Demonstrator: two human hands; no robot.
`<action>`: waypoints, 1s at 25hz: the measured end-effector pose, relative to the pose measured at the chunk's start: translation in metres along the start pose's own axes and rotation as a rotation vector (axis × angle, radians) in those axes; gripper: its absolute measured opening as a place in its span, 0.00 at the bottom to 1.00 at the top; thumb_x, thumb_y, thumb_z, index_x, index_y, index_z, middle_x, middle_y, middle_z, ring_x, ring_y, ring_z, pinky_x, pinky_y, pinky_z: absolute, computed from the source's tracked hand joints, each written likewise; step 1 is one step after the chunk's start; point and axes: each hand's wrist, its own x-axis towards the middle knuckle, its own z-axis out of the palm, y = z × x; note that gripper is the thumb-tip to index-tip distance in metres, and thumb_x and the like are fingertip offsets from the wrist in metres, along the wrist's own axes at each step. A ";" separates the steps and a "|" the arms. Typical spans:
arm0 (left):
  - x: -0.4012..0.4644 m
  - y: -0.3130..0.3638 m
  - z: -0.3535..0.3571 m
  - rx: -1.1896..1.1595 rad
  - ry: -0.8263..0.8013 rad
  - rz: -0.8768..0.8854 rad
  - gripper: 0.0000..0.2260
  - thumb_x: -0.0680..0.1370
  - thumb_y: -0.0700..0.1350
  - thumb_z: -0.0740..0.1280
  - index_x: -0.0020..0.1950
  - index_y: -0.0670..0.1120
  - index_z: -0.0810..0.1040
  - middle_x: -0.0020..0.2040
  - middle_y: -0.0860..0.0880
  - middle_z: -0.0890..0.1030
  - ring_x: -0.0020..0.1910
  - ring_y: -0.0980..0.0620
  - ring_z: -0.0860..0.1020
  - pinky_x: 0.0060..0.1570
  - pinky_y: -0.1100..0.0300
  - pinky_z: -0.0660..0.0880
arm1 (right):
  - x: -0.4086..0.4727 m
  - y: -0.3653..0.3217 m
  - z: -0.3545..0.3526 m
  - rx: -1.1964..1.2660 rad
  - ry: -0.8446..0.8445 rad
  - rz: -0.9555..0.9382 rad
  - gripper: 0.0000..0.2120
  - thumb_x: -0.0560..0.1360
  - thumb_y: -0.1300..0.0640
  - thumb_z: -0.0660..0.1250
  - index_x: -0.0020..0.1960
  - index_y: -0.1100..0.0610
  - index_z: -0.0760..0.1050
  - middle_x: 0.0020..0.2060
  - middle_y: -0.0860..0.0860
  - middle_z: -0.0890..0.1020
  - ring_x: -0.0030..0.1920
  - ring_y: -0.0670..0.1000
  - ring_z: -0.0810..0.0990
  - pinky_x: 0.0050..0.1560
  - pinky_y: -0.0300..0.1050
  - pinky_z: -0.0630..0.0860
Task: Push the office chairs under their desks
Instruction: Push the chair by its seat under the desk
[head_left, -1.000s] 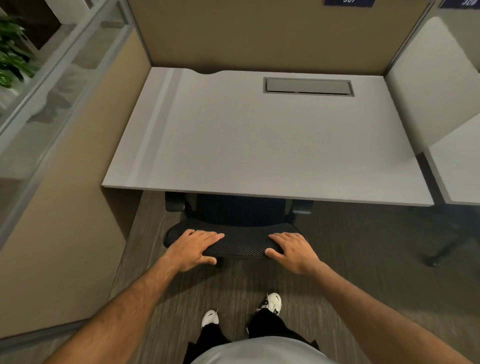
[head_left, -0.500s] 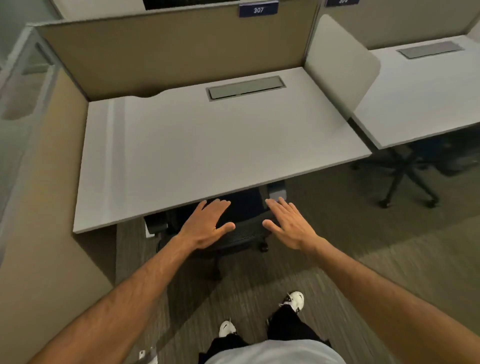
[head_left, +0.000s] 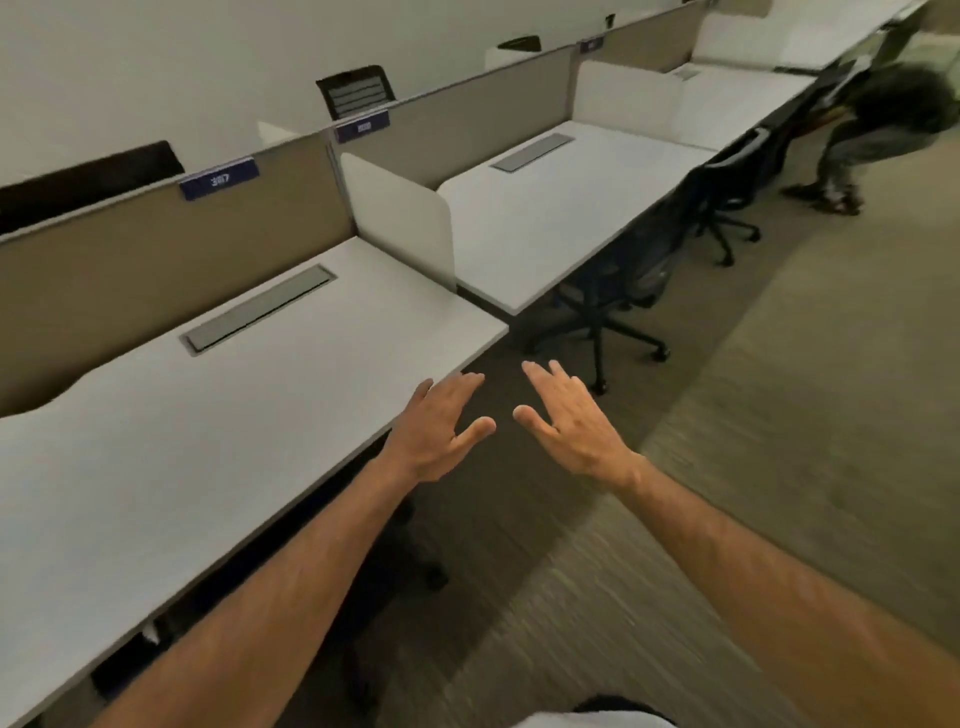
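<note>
My left hand (head_left: 441, 426) and my right hand (head_left: 569, 418) hover side by side in the air, fingers spread, holding nothing, just past the right corner of the near white desk (head_left: 171, 441). Only the dark wheels of its chair (head_left: 431, 574) show beneath that desk. At the second desk (head_left: 550, 208), further right, a black office chair (head_left: 623, 280) stands at the front edge with its base out on the carpet. Beyond it another black chair (head_left: 737, 176) stands at a third desk (head_left: 727, 104).
White divider panels (head_left: 400, 213) separate the desks, and a tan partition (head_left: 156, 244) with blue number tags runs along their back. A person (head_left: 883, 130) bends over at the far right. Open carpet (head_left: 779, 415) lies to the right of the desk row.
Both hands have come off the chair back, which now sits under the near desk. My view has swung right along the row, and the hands have risen into the air.
</note>
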 end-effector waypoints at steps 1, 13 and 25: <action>0.034 0.033 0.020 -0.008 -0.038 0.072 0.31 0.82 0.68 0.54 0.81 0.53 0.59 0.81 0.52 0.63 0.80 0.53 0.59 0.80 0.46 0.51 | -0.017 0.036 -0.027 -0.002 0.054 0.054 0.38 0.81 0.29 0.48 0.83 0.49 0.48 0.83 0.49 0.54 0.82 0.51 0.46 0.81 0.58 0.45; 0.242 0.304 0.157 -0.123 -0.221 0.482 0.31 0.84 0.66 0.51 0.82 0.51 0.58 0.80 0.51 0.64 0.80 0.56 0.55 0.80 0.51 0.48 | -0.169 0.277 -0.202 0.086 0.309 0.511 0.46 0.73 0.22 0.42 0.83 0.47 0.47 0.83 0.46 0.52 0.82 0.48 0.43 0.80 0.54 0.42; 0.380 0.440 0.273 -0.165 -0.348 0.650 0.33 0.82 0.68 0.49 0.82 0.51 0.59 0.80 0.50 0.66 0.80 0.54 0.57 0.79 0.53 0.48 | -0.215 0.436 -0.284 0.054 0.424 0.726 0.50 0.71 0.19 0.39 0.83 0.48 0.47 0.83 0.48 0.52 0.82 0.49 0.44 0.81 0.57 0.46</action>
